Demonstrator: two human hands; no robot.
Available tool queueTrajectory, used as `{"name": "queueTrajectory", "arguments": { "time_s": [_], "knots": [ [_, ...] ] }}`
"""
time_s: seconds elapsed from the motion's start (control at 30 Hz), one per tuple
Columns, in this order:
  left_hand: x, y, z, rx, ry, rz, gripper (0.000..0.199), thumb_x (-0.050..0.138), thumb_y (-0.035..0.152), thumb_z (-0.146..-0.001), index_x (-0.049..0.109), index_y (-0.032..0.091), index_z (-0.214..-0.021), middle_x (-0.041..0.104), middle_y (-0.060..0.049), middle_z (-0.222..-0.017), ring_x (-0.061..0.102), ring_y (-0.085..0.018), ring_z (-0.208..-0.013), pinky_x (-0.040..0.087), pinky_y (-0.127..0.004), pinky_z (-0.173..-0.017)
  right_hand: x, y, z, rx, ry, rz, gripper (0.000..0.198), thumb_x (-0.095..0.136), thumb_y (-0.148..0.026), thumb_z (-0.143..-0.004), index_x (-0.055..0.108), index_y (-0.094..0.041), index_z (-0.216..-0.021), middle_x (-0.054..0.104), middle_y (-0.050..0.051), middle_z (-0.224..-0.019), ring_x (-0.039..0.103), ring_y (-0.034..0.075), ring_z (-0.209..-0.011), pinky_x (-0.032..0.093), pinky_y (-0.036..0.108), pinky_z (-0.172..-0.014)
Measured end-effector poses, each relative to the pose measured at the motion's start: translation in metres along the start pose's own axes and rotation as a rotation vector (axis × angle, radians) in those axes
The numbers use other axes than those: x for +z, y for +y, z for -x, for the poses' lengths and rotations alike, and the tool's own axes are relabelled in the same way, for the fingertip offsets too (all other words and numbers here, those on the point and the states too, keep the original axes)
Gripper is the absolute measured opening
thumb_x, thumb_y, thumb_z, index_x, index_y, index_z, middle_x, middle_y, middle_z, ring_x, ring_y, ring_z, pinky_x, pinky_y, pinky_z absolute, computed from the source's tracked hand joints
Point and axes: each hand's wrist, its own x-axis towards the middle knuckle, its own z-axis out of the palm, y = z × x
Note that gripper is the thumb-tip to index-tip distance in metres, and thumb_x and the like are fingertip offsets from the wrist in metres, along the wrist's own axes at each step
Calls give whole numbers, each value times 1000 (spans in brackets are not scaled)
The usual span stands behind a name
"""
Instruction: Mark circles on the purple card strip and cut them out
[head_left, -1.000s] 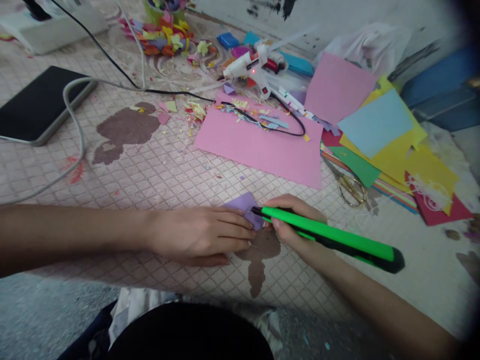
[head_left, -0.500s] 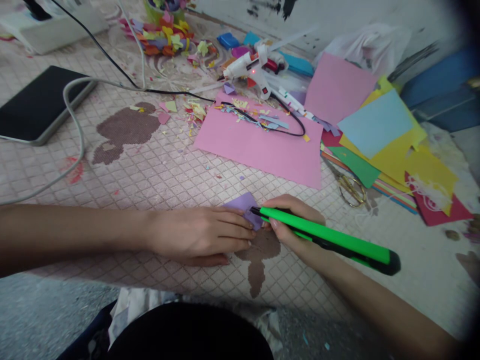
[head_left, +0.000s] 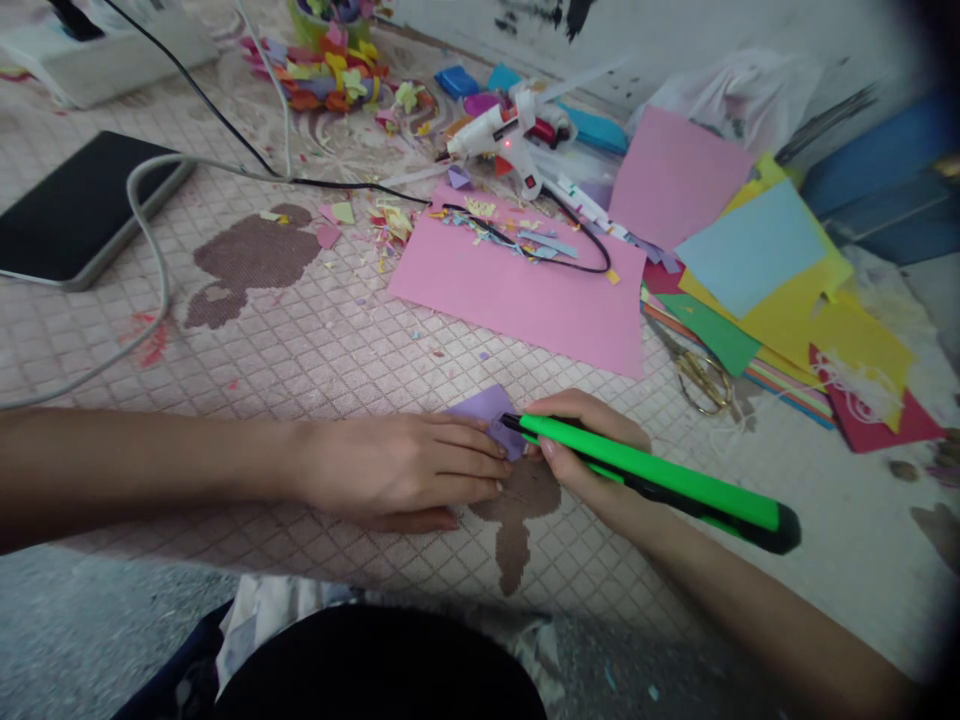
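Note:
A small purple piece of paper (head_left: 485, 405) lies on the patterned tablecloth (head_left: 330, 350) near the table's front edge. My left hand (head_left: 412, 470) rests flat over its left and lower part, fingers stretched out to the right, so much of the paper is covered. In my right hand (head_left: 589, 445) is a green and black utility knife (head_left: 660, 465), gripped near its front end. The knife's dark tip touches or hovers just over the paper beside my left fingertips; I cannot tell which. Its back end points to the lower right.
Beyond my hands lies a pink sheet (head_left: 517, 310) with paper scraps and a black cable on it. A white glue gun (head_left: 502, 135) with a red light stands behind. Gold-handled scissors (head_left: 701, 378) and coloured paper (head_left: 757, 245) are at right, a tablet-like device (head_left: 82, 205) at left.

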Motion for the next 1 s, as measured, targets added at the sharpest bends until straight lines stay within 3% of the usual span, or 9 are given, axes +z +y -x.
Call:
{"name": "queueTrajectory", "arguments": {
  "time_s": [0.43, 0.83, 1.0],
  "knots": [
    [0, 0, 0, 44, 28, -71, 34, 48, 20, -96, 61, 1, -121, 62, -18, -130, 51, -26, -130, 38, -37, -116, 1, -4, -2, 7, -19, 32, 24, 60, -13, -84, 66, -23, -105, 67, -1, -90, 65, 12, -78, 52, 27, -70],
    [1, 0, 1, -1, 20, -28, 33, 47, 22, -97, 60, 8, -125, 61, -16, -131, 49, -23, -133, 37, -38, -117, 0, -1, 2, 53, 13, -26, 23, 61, -15, -84, 66, -24, -105, 67, -1, -86, 65, 12, -73, 52, 27, -70],
    [0, 0, 0, 23, 24, -47, 34, 47, 21, -97, 60, 3, -123, 62, -18, -130, 50, -25, -131, 37, -37, -116, 0, -3, 0, 16, 4, -8, 24, 60, -13, -84, 66, -22, -105, 67, -2, -85, 64, 11, -73, 51, 25, -68]
  ]
}}
